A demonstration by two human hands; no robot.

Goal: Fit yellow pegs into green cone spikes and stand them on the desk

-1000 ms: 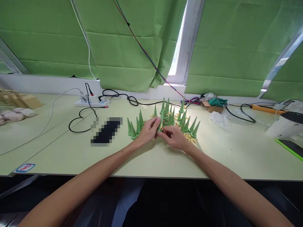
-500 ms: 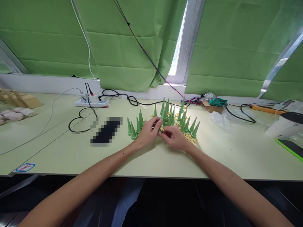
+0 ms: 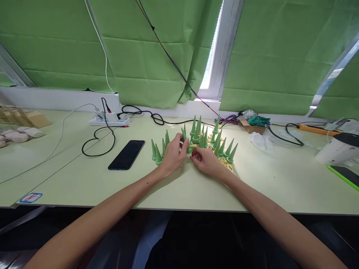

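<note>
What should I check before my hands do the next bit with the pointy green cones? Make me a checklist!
1. Left hand has a green cone: ok, held tilted.
2. Right hand grips the small yellow piece: cannot tell; its fingertips are right by it.
3. Yellow piece pushed firmly into the cone: cannot tell, too small to see.
4. Standing green cones to the right upright: ok.
5. Loose yellow pieces nearby: ok, beside the right hand.
6. Smartphone apart from the hands: ok, lying off to the left.
</note>
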